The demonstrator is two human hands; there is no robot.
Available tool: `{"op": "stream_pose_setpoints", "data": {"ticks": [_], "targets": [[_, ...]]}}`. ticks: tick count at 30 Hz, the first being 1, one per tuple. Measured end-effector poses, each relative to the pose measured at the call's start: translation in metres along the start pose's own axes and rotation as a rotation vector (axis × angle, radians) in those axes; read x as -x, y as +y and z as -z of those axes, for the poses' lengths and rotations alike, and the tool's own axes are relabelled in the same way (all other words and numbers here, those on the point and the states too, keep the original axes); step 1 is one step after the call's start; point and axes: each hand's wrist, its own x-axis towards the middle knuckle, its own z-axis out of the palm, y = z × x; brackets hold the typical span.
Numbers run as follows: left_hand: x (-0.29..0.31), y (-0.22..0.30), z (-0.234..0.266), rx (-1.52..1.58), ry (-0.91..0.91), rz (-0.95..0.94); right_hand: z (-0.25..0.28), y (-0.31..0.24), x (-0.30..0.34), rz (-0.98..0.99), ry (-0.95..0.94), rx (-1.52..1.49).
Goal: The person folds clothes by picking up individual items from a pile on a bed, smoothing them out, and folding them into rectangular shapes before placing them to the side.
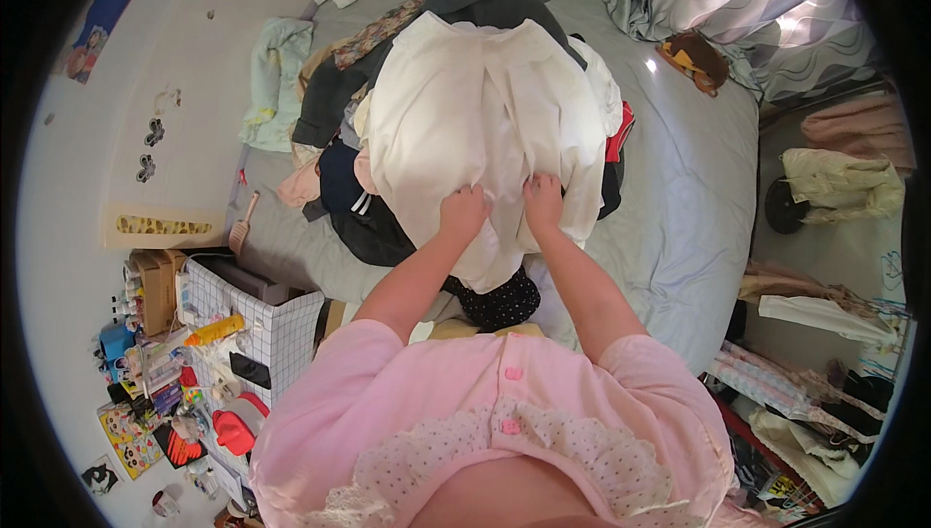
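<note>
A large white garment [436,111] is spread over a heap of clothes on the bed, with a fold or opening running down its middle. Whether it is a shirt or something else, I cannot tell. My left hand [465,211] is closed on the cloth left of that middle line. My right hand [543,202] grips it a short way to the right, fingers curled into the fabric. The lower part of the garment hangs between my forearms, above a black dotted cloth [504,300].
The heap also holds dark clothes [339,179] and a red piece [619,130]. A mint-green garment [276,82] lies left on the grey bedsheet [679,208]. A brown bag-like thing [693,63] lies upper right. A cluttered desk with a checked box [281,334] stands left; hanging clothes [834,184] line the right.
</note>
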Motion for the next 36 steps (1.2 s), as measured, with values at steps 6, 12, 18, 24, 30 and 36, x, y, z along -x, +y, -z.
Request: {"op": "stream_pose_setpoints", "data": {"ticks": [6, 12, 18, 24, 30, 36], "targets": [[0.009, -0.013, 0.007, 0.148, 0.147, -0.008, -0.002, 0.011, -0.016, -0.273, 0.266, -0.077], [0.020, -0.008, 0.019, 0.417, 0.279, 0.041, 0.009, 0.034, -0.014, 0.070, 0.098, -0.008], [0.022, -0.008, 0.019, 0.417, 0.208, 0.167, 0.009, -0.004, -0.010, -0.009, 0.086, 0.070], [0.020, -0.002, 0.024, 0.338, 0.220, 0.014, 0.015, -0.001, -0.012, -0.032, 0.065, 0.088], [0.030, 0.022, 0.037, 0.672, 0.331, -0.174, 0.040, -0.039, 0.022, 0.179, 0.137, -0.082], [0.015, 0.023, 0.003, 0.549, 0.136, -0.185, 0.009, -0.024, 0.026, -0.146, -0.382, -0.775]]}}
